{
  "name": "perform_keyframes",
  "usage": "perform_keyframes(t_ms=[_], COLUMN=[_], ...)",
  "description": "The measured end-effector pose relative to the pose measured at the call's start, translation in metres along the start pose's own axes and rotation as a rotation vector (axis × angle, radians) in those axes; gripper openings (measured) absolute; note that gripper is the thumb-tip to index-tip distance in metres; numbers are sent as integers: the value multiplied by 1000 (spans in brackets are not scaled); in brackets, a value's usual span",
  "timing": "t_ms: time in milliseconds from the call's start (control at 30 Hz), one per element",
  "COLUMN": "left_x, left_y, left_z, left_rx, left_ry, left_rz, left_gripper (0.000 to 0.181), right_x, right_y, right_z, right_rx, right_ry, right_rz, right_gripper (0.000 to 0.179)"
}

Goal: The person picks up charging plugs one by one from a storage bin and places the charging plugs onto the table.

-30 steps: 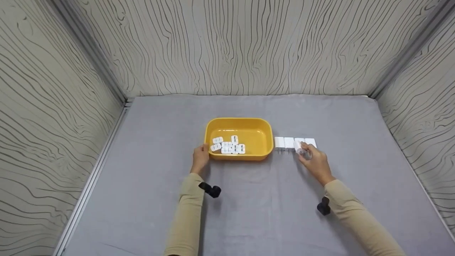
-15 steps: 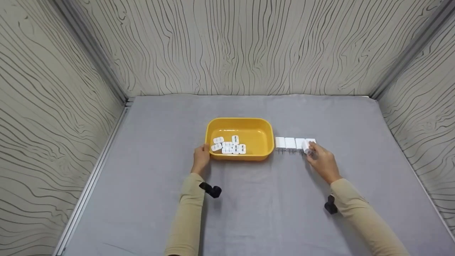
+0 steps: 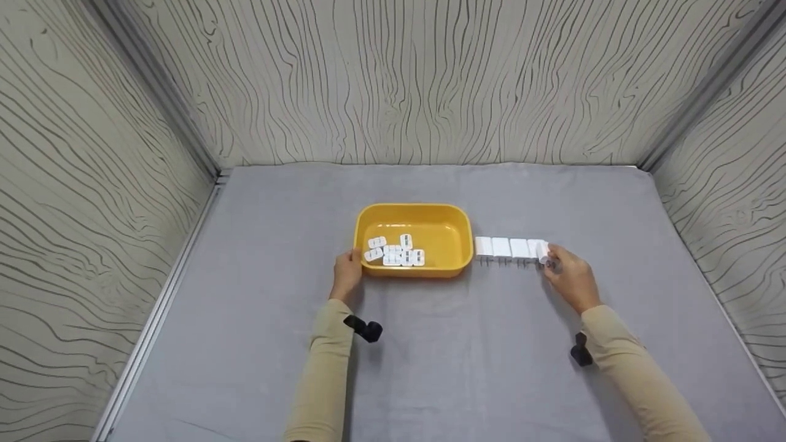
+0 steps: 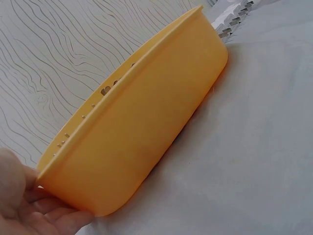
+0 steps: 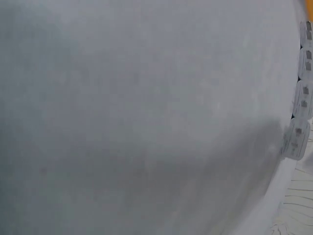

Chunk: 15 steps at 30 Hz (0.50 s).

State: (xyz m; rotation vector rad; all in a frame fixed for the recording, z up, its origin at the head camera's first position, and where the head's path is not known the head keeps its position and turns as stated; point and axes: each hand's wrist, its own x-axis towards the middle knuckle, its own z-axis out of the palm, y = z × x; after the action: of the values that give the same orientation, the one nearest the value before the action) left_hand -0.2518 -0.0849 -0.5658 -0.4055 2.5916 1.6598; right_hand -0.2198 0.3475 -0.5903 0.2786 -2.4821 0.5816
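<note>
At the left end of a yellow plastic basin [image 3: 442,270], my left hand [image 3: 347,273] grips the wall, its fingers against the outside in the left wrist view. Several white plug adapters [image 3: 393,255] with metal prongs lie inside, mostly toward the left. Right of the basin, more white adapters [image 3: 501,247] stand side by side in a row, prongs toward me. My right hand [image 3: 572,279] pinches a white plug adapter [image 3: 543,252] at the row's right end, overlapping the last one. That hand is outside the right wrist view, where the row's prong faces [image 5: 303,100] show.
A grey cloth [image 3: 417,356] covers the table. Patterned panels [image 3: 393,80] enclose the back and both sides, with metal rails [image 3: 159,307] along the left edge. Black wrist cameras [image 3: 365,329] sit on both sleeves.
My right hand has moved right along the front of the row with the plug adapter, from the third one to the end. The left hand and basin stay in place.
</note>
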Motion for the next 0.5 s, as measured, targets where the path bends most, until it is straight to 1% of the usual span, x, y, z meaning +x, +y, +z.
perform_keyframes(t_ms=[233, 467, 500], left_x=[2, 2, 2], left_y=[-2, -2, -2], left_z=[0, 1, 1], left_rx=[-5, 11, 3], left_ry=[5, 17, 12], left_rz=[-9, 2, -6], left_gripper=[33, 33, 33], right_x=[4, 8, 8], right_y=[8, 14, 15], right_z=[-1, -3, -3], right_rx=[-26, -50, -52], right_ry=[13, -5, -6], right_rz=[-23, 3, 8], right_gripper=[41, 40, 39])
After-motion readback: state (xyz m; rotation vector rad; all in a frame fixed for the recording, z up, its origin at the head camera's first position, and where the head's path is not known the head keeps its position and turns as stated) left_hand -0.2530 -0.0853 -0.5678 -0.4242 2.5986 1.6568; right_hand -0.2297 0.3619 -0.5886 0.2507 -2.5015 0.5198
